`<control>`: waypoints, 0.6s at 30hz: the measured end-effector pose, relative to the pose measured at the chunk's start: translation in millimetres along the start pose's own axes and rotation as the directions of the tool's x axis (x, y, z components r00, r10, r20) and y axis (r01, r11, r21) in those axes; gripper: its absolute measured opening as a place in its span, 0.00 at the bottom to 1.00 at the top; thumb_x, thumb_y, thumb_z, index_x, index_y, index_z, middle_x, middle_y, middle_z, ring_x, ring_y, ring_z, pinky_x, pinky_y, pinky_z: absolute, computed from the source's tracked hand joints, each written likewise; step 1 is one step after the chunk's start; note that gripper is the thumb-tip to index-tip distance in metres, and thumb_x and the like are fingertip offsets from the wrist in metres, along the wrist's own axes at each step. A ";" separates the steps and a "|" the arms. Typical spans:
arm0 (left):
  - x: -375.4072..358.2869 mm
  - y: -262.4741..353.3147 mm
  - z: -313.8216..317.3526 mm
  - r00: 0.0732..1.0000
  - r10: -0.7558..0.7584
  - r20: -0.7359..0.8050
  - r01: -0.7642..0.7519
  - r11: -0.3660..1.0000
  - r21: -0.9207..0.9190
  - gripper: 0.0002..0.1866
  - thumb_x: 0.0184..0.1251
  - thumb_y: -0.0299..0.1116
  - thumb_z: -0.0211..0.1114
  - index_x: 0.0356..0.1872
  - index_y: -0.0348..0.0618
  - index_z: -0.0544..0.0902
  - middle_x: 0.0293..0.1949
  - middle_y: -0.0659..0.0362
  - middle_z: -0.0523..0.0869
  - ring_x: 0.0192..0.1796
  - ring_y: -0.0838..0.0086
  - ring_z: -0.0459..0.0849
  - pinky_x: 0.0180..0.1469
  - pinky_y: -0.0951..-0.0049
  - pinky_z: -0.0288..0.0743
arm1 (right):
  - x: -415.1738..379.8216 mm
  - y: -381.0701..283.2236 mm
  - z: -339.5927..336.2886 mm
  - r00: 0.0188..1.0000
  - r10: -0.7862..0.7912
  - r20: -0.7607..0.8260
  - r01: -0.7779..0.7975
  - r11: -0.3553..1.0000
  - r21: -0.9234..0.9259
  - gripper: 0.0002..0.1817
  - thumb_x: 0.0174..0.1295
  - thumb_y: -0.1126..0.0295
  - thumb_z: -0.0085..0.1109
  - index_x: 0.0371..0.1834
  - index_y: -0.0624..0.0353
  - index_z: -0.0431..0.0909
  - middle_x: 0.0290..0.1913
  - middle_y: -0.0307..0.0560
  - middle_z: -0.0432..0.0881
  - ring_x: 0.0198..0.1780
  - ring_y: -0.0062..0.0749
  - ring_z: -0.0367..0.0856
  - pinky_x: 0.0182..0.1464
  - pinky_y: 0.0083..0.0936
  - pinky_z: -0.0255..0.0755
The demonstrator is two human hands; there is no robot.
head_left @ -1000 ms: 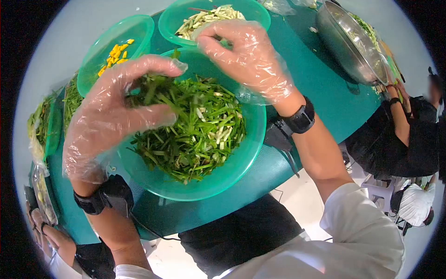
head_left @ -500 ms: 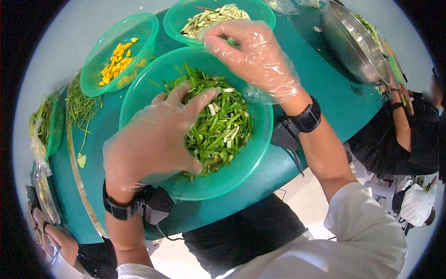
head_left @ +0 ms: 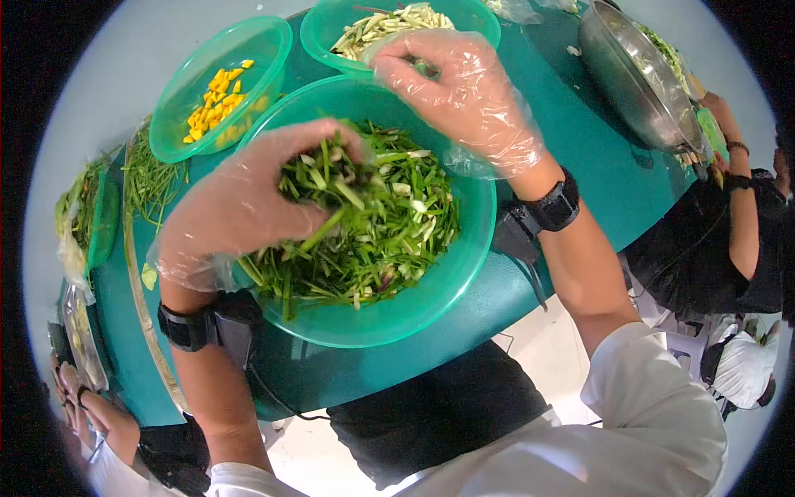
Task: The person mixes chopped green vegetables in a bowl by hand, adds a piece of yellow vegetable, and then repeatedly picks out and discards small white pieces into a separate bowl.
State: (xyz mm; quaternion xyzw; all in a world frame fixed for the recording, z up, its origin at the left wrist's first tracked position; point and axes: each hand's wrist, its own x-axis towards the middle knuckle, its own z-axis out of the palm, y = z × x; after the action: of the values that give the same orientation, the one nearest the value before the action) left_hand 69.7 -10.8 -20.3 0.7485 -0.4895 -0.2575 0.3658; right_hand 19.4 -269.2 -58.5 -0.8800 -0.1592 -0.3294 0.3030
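Observation:
A large green plastic bowl (head_left: 476, 248) holds a heap of chopped green vegetables (head_left: 406, 207) with pale and white stem pieces. My left hand (head_left: 240, 199), in a clear plastic glove, is closed around a clump of the chopped greens just above the heap, with its thumb and fingers curled about it. Over the bowl's far rim hangs my right hand (head_left: 464, 95), also gloved, its fingertips pinched together. Anything in that pinch is hidden. Behind the right hand stands a second green bowl (head_left: 319, 45) with pale cut strips (head_left: 389, 26).
Another green bowl (head_left: 166, 137) at the left contains yellow chunks (head_left: 217, 103). Long green stalks (head_left: 153, 182) lie beside it on the green table (head_left: 348, 381). A metal basin (head_left: 638, 83) sits tilted at the upper right, near another person's arm (head_left: 744, 207). More people's hands show at the lower left.
My left hand has lifted slightly out of the heap and turned, gathering a clump of greens. The right hand keeps its pinch. A co-worker's arm at the right has shifted.

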 end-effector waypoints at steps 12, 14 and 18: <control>1.6 10.4 -2.5 0.951 -0.170 -0.257 0.112 0.968 -0.226 0.30 0.64 0.19 0.70 0.69 0.43 0.80 0.65 0.60 0.85 0.68 0.71 0.79 0.75 0.68 0.69 | 0.4 -0.5 1.6 1.000 0.022 -0.011 -0.022 0.999 0.045 0.10 0.71 0.68 0.67 0.45 0.64 0.87 0.42 0.50 0.92 0.41 0.34 0.89 0.47 0.29 0.80; 2.6 8.9 -1.1 0.931 -0.234 -0.279 0.142 0.938 -0.315 0.29 0.66 0.20 0.70 0.69 0.43 0.80 0.66 0.60 0.85 0.68 0.71 0.79 0.75 0.69 0.69 | 0.2 -2.2 0.0 0.999 0.040 -0.001 -0.040 0.998 0.057 0.10 0.71 0.68 0.67 0.45 0.64 0.87 0.42 0.50 0.92 0.41 0.33 0.89 0.47 0.29 0.80; 1.3 -0.1 -6.1 0.962 -0.018 -0.272 -0.047 0.972 -0.232 0.25 0.75 0.35 0.67 0.71 0.43 0.79 0.65 0.58 0.85 0.65 0.70 0.82 0.69 0.70 0.75 | 0.4 -1.9 -0.3 1.000 0.024 0.003 -0.024 0.997 0.067 0.09 0.71 0.68 0.66 0.45 0.64 0.87 0.41 0.50 0.91 0.41 0.32 0.88 0.47 0.29 0.80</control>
State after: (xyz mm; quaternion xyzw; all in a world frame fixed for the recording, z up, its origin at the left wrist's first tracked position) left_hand 74.8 -10.1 -16.8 0.7243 -0.4059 -0.2060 0.5179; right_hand 18.6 -268.0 -57.3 -0.8716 -0.1598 -0.3193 0.3360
